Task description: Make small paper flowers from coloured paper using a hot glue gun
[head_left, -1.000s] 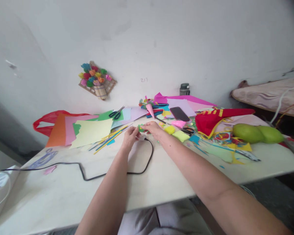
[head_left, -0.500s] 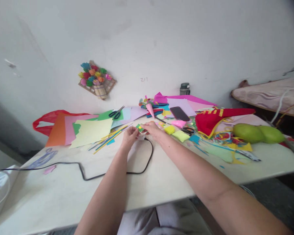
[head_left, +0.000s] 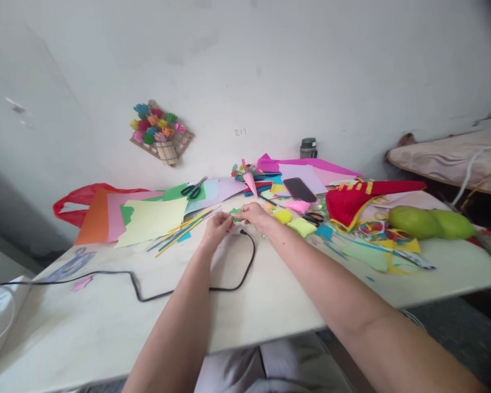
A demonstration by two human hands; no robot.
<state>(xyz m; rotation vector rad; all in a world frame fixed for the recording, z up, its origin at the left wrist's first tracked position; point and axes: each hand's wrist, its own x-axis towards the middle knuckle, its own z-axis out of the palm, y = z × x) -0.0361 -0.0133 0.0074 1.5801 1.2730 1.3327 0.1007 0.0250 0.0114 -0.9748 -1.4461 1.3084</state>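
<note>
My left hand (head_left: 218,227) and my right hand (head_left: 254,213) meet fingertip to fingertip above the middle of the table. Between them shows a small piece of green paper (head_left: 235,210), partly covered by the fingers. Both hands are closed in a pinch on it. Close by on the left lie thin yellow and blue paper strips (head_left: 186,232). The plug end of a black cable (head_left: 253,248) lies just under my hands. Yellow packets (head_left: 301,227) rest to the right of my right wrist.
Coloured paper sheets (head_left: 153,222) with scissors (head_left: 193,189) spread at the back left. A pink paper cone with small flowers (head_left: 249,181), a phone (head_left: 300,190), more scissors (head_left: 313,218), red cloth (head_left: 352,204), green fruits (head_left: 417,222) and paper scraps crowd the back and right.
The green piece has turned between my fingers, and the yellow spot seen on it earlier is now hidden. My hands have barely shifted.
</note>
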